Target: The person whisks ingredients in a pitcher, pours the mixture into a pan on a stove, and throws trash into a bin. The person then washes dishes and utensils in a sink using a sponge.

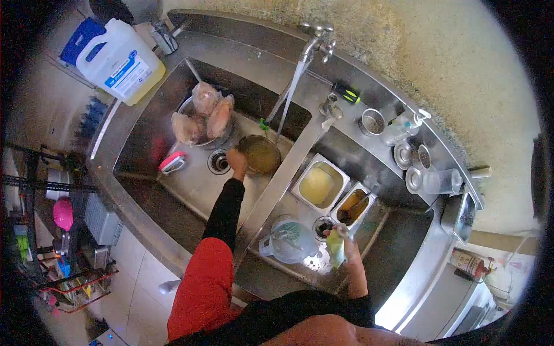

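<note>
In the left basin my left hand (237,161) is closed at the edge of a round metal pan (259,154), near the drain (219,162). Water runs from the faucet (312,48) beside that pan. My right hand (348,247) is over the right basin, closed round a yellow-green cloth (335,248). Left of it sits a translucent plastic pitcher (293,241). Two rectangular metal containers stand just beyond, one with pale yellow contents (318,184), the other with orange-brown residue (352,207).
Bagged meat (206,115) fills a bowl in the left basin, near a red-and-white brush (172,162). A large jug (120,62) stands at the upper left. Metal cups (371,121), a spray bottle (399,129) and a clear plastic cup (448,181) line the back ledge.
</note>
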Available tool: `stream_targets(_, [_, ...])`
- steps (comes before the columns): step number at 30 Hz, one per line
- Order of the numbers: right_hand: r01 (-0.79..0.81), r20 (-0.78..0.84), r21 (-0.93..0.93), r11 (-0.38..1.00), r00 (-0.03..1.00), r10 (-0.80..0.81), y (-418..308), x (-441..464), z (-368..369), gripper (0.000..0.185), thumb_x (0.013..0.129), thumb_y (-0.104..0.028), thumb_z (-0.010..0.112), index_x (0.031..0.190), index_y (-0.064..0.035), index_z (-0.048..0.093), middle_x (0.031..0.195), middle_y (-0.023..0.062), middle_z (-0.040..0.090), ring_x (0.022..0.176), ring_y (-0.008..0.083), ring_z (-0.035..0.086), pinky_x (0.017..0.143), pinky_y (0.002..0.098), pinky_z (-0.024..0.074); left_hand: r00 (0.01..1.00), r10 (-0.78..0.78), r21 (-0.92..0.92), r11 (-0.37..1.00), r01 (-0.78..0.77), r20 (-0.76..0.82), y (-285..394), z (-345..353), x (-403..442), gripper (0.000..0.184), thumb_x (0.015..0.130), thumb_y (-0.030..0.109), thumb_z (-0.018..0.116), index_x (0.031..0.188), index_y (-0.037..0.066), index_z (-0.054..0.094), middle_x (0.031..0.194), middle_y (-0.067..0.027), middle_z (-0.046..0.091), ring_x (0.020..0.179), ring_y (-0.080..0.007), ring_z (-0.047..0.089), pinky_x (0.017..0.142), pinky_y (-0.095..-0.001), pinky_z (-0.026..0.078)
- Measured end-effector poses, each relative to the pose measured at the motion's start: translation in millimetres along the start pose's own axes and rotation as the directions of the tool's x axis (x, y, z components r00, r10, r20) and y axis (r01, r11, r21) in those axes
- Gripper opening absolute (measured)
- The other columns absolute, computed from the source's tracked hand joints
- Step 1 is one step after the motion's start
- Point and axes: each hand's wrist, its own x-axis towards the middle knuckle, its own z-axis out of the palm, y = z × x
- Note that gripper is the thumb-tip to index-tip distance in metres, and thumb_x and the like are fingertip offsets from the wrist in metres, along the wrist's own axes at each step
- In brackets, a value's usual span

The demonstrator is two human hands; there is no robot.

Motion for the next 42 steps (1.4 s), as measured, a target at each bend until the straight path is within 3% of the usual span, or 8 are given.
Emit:
stream_targets(7, [0.011, -0.046, -0.014, 1.000, 0.999, -0.011, 1.1, 2.9, 2.6, 0.025, 0.077, -0.025, 0.048, 0.095, -0.0089, 0.043, 0.085, 0.0127, 0.055, 0.062, 0.0183, 0.054, 0.049, 0.0278, 0.0459, 0.897, 0.297, 0.386, 0.824, -0.414, 0.328, 9.9, 32.8, 32.7, 0.011, 0.070, 0.011, 0.049, 0.072, 0.004, 0.057, 0.068, -0.0131, 0.056, 0.068, -0.0277, 0.055, 0.061, -0.0352, 0.044])
stream_targets(13, [0.153, -0.077, 0.111, 0.982, 0.986, -0.145, -3.2, -10.3, 11.1, 0.029, 0.075, -0.020, 0.045, 0.101, -0.0054, 0.044, 0.091, 0.0115, 0.053, 0.077, 0.0187, 0.054, 0.063, 0.0301, 0.0471, 0.786, 0.582, 0.012, 0.802, -0.597, 0.209, 47.8, -46.6, 19.1, 0.013, 0.069, 0.012, 0.049, 0.071, 0.001, 0.057, 0.069, -0.0162, 0.056, 0.068, -0.0297, 0.055, 0.058, -0.0398, 0.044])
stream_targets(16, [0.121, -0.062, 0.198, 0.973, 0.992, -0.111, 13.2, -3.5, -5.6, 0.032, 0.075, -0.018, 0.041, 0.104, -0.0049, 0.043, 0.093, 0.0118, 0.053, 0.080, 0.0206, 0.054, 0.069, 0.0326, 0.0466, 0.736, 0.452, 0.151, 0.793, -0.590, 0.504, 84.9, -74.3, 5.7, 0.012, 0.069, 0.012, 0.049, 0.069, 0.002, 0.057, 0.071, -0.0156, 0.057, 0.070, -0.0300, 0.055, 0.059, -0.0410, 0.043])
stream_targets(26, [-0.098, 0.074, 0.530, 0.843, 0.995, 0.069, 43.0, -58.6, -0.7, 0.028, 0.077, -0.026, 0.048, 0.095, -0.0051, 0.051, 0.082, 0.0070, 0.056, 0.073, 0.0196, 0.056, 0.062, 0.0320, 0.0483, 0.702, 0.605, 0.291, 0.643, -0.709, 0.375, 130.8, -234.0, -6.6, 0.012, 0.065, 0.009, 0.049, 0.071, 0.006, 0.059, 0.067, -0.0146, 0.058, 0.064, -0.0282, 0.058, 0.054, -0.0375, 0.045])
stream_targets(30, [0.149, -0.057, 0.220, 0.964, 0.989, -0.139, 23.5, -93.9, 5.4, 0.034, 0.072, -0.015, 0.050, 0.104, -0.0054, 0.045, 0.092, 0.0073, 0.053, 0.076, 0.0180, 0.054, 0.068, 0.0287, 0.0465, 0.780, 0.553, 0.183, 0.768, -0.613, 0.293, 165.3, -349.0, -4.3, 0.017, 0.060, 0.010, 0.051, 0.074, 0.006, 0.060, 0.069, -0.0153, 0.057, 0.067, -0.0302, 0.057, 0.061, -0.0390, 0.045])
stream_targets(35, [0.828, 0.284, -0.536, 0.165, 0.361, -0.888, -58.8, -111.7, 68.2, 0.039, 0.062, -0.007, 0.056, 0.099, -0.0019, 0.047, 0.088, 0.0150, 0.054, 0.085, 0.0243, 0.053, 0.076, 0.0305, 0.0403, 0.623, 0.758, -0.131, 0.649, -0.749, 0.196, 253.0, -432.3, -73.1, 0.026, 0.059, 0.008, 0.052, 0.082, 0.012, 0.061, 0.072, -0.0154, 0.057, 0.068, -0.0325, 0.055, 0.063, -0.0378, 0.044])
stream_targets(39, [0.368, 0.604, -0.796, -0.481, 0.429, -0.671, -71.0, -100.0, 75.2, 0.033, 0.057, -0.002, 0.053, 0.090, -0.0020, 0.054, 0.071, 0.0190, 0.055, 0.068, 0.0307, 0.054, 0.062, 0.0356, 0.0452, 0.610, 0.728, -0.227, 0.681, -0.696, 0.314, 320.3, -413.6, -158.6, 0.026, 0.058, 0.006, 0.051, 0.082, 0.009, 0.060, 0.070, -0.0168, 0.056, 0.067, -0.0332, 0.055, 0.060, -0.0385, 0.043])
stream_targets(42, [0.307, 0.377, -0.921, -0.240, 0.548, -0.747, -25.6, -114.6, 36.3, 0.027, 0.058, 0.000, 0.050, 0.085, -0.0001, 0.055, 0.070, 0.0199, 0.055, 0.063, 0.0309, 0.055, 0.058, 0.0360, 0.0461, 0.721, 0.669, -0.303, 0.735, -0.607, 0.179, 344.8, -397.5, -193.3, 0.026, 0.057, 0.005, 0.050, 0.080, 0.008, 0.061, 0.068, -0.0188, 0.055, 0.065, -0.0330, 0.055, 0.059, -0.0394, 0.043])
